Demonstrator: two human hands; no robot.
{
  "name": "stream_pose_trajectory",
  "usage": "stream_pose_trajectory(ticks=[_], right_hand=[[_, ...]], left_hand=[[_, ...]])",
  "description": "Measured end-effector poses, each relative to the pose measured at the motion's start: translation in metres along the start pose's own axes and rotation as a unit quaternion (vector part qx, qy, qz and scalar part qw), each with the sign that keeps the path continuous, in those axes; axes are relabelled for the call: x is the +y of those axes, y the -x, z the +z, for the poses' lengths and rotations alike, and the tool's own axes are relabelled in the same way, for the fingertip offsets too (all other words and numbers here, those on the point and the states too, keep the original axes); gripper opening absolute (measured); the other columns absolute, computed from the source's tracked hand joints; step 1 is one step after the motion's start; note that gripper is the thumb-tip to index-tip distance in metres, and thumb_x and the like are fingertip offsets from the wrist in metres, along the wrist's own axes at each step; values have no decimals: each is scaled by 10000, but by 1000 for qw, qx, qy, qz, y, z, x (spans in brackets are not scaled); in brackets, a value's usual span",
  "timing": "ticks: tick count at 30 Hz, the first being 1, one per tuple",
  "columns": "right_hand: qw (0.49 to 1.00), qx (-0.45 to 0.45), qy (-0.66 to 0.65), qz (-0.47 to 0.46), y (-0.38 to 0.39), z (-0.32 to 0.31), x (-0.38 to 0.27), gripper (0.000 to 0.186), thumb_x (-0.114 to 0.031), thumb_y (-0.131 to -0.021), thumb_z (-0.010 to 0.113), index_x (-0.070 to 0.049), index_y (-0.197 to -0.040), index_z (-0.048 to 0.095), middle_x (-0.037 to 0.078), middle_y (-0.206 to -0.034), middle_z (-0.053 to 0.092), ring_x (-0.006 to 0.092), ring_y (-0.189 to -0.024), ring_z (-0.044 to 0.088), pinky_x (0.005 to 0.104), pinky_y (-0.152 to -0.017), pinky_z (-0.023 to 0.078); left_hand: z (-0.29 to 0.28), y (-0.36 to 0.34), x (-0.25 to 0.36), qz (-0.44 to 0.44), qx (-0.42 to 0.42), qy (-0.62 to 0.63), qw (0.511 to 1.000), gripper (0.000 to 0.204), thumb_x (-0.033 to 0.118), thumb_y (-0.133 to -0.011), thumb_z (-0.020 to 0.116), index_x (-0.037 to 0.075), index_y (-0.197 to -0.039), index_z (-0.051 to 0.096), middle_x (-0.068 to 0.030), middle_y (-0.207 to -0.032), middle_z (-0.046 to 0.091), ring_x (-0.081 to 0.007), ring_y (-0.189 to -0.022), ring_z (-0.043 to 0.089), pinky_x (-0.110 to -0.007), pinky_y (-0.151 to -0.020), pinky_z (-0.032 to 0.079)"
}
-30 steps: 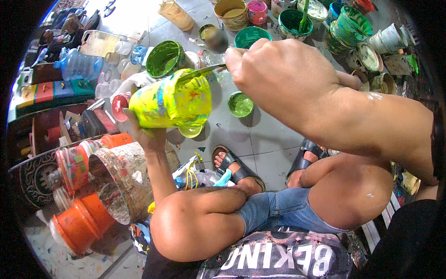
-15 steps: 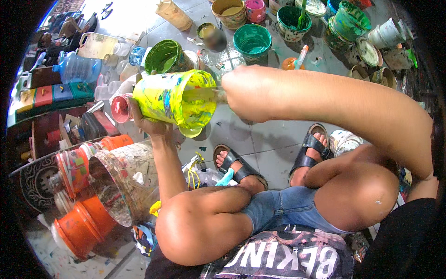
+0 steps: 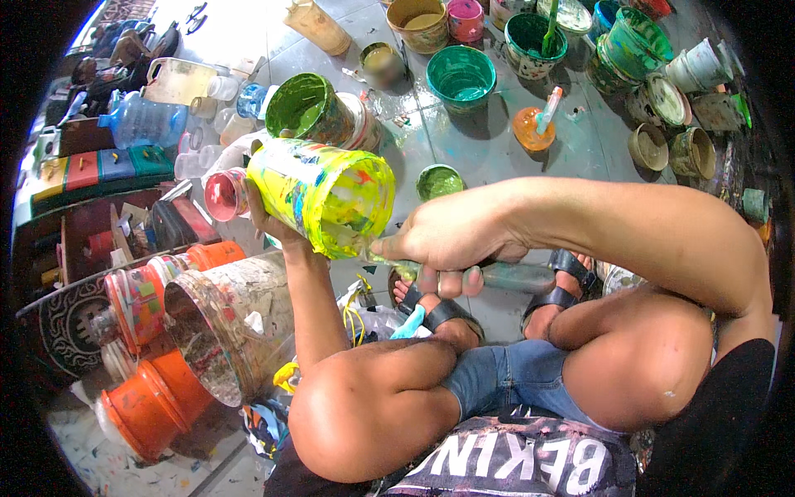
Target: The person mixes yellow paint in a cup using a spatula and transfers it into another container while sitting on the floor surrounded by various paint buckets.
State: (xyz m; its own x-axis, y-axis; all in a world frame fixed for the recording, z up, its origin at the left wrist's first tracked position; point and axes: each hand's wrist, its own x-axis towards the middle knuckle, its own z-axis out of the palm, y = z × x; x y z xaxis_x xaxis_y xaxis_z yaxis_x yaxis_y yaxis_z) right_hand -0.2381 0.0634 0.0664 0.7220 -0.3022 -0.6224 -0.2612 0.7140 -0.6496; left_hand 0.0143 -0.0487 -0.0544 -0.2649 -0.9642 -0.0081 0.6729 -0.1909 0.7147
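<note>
A bucket (image 3: 286,178) coated in bright yellow-green paint, with blue and red smears, lies tipped with its mouth toward the right. My left hand (image 3: 269,217) grips it from below and behind, with most of the fingers hidden. My right hand (image 3: 464,228) is closed round a hand tool with a thick, paint-smeared greenish handle (image 3: 517,277). The thin front end of that tool meets the lower rim of the bucket's mouth; its shape is too blurred to tell. Beyond my right wrist stands a small cup of green paint (image 3: 440,182).
Behind the bucket stand a green-coated pail (image 3: 302,108) and a teal pail (image 3: 461,79). An orange bottle (image 3: 534,128) stands farther right. At left are a large dirty bucket (image 3: 240,319), orange buckets (image 3: 153,406) and a blue water jug (image 3: 145,120). My knees and sandalled feet are below.
My right hand has dropped from the middle of the bucket's mouth to its lower rim, bringing the tool's handle into view. The bucket's mouth has turned slightly downward.
</note>
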Motion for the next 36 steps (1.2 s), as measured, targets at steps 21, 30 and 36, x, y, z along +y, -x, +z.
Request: stream_pose_trajectory(ticks=[21, 30, 36], right_hand=[[981, 178, 75, 7, 22, -63, 82, 511, -502, -1063, 356, -59, -1187, 580, -21, -685, 484, 108, -611, 508, 271, -568, 475], [781, 486, 357, -163, 16, -63, 166, 264, -246, -1026, 508, -18, -1059, 637, 247, -828, 620, 433, -724, 599, 490, -636, 463], [727, 554, 325, -244, -66, -61, 244, 220, -212, -1006, 529, -6, -1061, 588, 195, -933, 578, 433, -838, 591, 497, -699, 479]], left_hand=[[-14, 13, 23, 133, 111, -115, 978, 571, 436, -991, 454, -2, -1352, 521, -177, -1312, 603, -341, -1201, 590, -483, -1065, 439], [-10, 47, 14, 182, 247, -189, 933, 517, 413, -999, 454, 10, -1307, 555, -155, -1275, 611, -305, -1200, 582, -452, -1068, 426], [15, 49, 32, 221, 306, -117, 919, 521, 429, -1001, 465, 14, -1300, 562, -170, -1288, 619, -326, -1201, 596, -482, -1060, 443]])
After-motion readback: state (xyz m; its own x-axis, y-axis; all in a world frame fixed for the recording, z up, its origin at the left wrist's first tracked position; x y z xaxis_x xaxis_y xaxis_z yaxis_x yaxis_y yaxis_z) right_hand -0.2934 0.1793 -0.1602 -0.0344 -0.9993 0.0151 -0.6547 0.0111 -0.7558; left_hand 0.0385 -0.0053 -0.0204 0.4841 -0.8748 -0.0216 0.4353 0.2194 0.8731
